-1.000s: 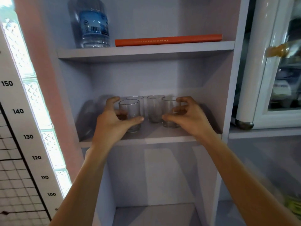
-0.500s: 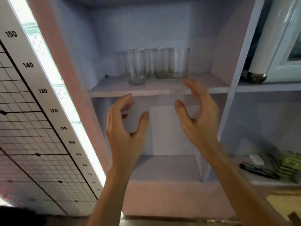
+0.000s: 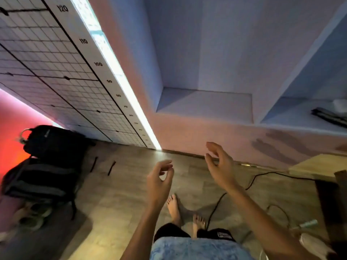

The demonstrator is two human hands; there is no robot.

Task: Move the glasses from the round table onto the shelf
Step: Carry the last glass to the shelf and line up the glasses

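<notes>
The left hand (image 3: pixel 158 182) and right hand (image 3: pixel 219 166) hover over the wooden floor (image 3: pixel 122 184), in front of the shelf (image 3: pixel 204 104) at its lowest compartment. Both hold nothing, their fingers (image 3: pixel 165 164) loosely curled and apart. The glasses are out of view. A black backpack (image 3: pixel 54 143) lies by the left wall.

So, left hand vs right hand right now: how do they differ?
The left hand sits lower in frame; the right hand is higher. The left hand's fingers curl in toward its thumb, nearly meeting it; the right hand's fingers are straighter and looser. Both hold nothing and hang over the wood floor.
</notes>
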